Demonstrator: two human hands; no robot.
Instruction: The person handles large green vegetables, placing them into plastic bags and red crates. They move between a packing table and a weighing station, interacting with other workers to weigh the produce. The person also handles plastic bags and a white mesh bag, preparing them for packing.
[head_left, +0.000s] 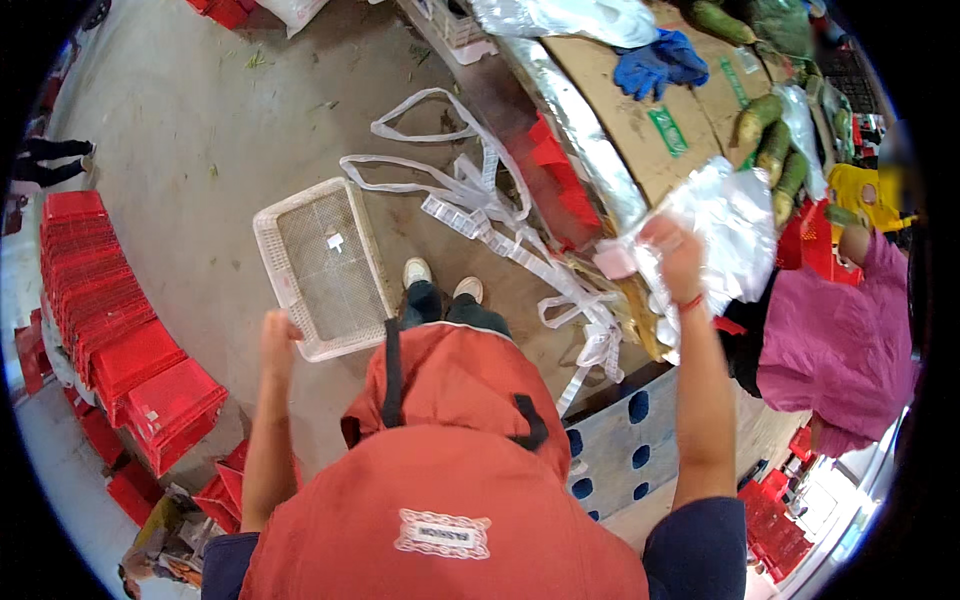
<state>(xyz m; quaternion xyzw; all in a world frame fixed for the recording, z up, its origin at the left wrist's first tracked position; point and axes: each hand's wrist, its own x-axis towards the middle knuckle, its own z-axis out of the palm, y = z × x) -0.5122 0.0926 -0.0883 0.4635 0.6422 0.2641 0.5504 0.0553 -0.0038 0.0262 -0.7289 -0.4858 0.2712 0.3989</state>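
Observation:
My right hand (679, 259), blurred, is among crumpled clear plastic bags (724, 225) at the near edge of a cardboard-topped table (600, 75). Blur hides how its fingers lie on the plastic. A small pink block (615, 260) sits just left of those fingers. My left hand (279, 335) hangs with curled fingers and shows nothing in it. In the picture it overlaps the near corner of a white mesh-bottomed plastic crate (266, 232), which appears to rest on the floor. Looped strips of white plastic (499, 240) trail from the table's edge towards the floor.
Nested red crates (112, 300) line the left side. Long green vegetables (791, 169) and a blue glove (660, 64) lie on the table. A person in a magenta shirt (832, 352) works at the right. A dotted board (630, 435) stands by my right side.

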